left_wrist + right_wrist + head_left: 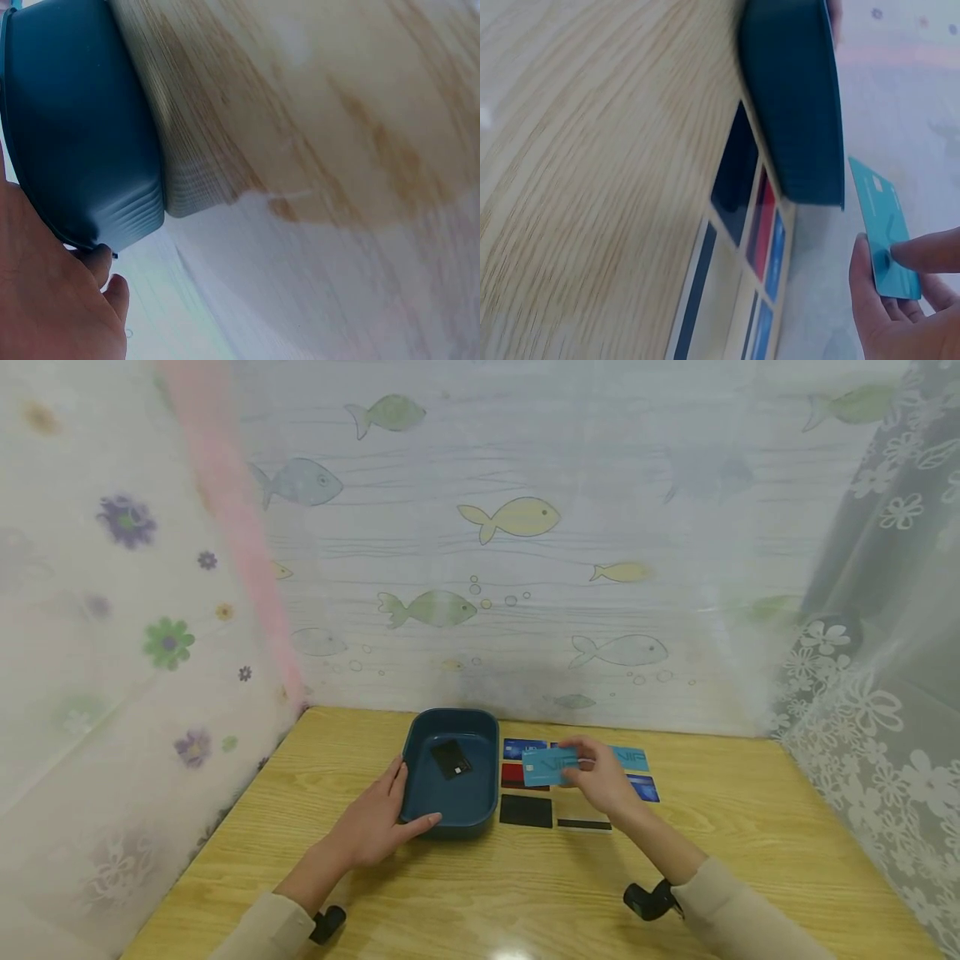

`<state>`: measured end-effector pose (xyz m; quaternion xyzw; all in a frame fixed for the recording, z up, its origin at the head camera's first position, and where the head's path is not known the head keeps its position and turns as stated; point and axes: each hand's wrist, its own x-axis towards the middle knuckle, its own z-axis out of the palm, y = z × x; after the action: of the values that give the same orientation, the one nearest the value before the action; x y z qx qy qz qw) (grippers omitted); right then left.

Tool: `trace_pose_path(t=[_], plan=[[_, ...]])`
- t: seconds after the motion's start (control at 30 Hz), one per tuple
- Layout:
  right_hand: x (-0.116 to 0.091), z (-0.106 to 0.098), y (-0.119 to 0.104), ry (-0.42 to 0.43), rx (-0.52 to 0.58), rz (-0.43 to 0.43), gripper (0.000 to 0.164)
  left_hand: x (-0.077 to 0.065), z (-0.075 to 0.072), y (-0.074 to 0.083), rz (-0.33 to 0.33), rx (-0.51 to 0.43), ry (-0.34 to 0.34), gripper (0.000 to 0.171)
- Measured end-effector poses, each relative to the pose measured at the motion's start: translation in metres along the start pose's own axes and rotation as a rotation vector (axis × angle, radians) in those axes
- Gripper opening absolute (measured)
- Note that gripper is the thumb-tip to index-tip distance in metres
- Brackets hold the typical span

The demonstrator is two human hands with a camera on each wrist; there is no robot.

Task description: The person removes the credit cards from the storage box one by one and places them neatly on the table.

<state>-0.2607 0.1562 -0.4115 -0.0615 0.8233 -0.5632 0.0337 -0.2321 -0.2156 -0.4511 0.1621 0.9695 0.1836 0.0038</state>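
My right hand (602,779) pinches a light-blue VIP card (546,767) between thumb and fingers, raised above the laid-out cards. The right wrist view shows this card (885,229) tilted, its chip end pointing away from the hand. A dark-blue rectangular tray (452,810) stands to the left, with one black card (448,758) lying aslant inside. My left hand (367,822) holds the tray's near left corner, fingers along the left side and thumb at the near rim. Seen from the left wrist, fingertips (96,264) bend against the tray's outer side.
Right of the tray lie rows of cards: a blue card (522,748), a red card (512,774), a black card (526,811), a pale striped card (584,824), another light-blue card (632,758) and a blue card (645,787). A fish-patterned curtain (480,677) hangs behind the wooden table (480,893).
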Motion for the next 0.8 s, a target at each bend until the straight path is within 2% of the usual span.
trace_pose_path(t=[0.27, 0.57, 0.8], plan=[[-0.003, -0.02, 0.009, 0.009, 0.024, -0.008, 0.042, 0.0, -0.002, 0.001, -0.011, -0.005, -0.017, 0.113], [-0.011, -0.042, 0.023, 0.036, -0.068, -0.001, 0.042, 0.0, -0.002, 0.0, -0.016, 0.0, -0.024, 0.114], [-0.02, -0.062, 0.038, 0.048, -0.199, 0.015, 0.043, 0.0, -0.003, 0.002, -0.015, -0.004, -0.021, 0.113]])
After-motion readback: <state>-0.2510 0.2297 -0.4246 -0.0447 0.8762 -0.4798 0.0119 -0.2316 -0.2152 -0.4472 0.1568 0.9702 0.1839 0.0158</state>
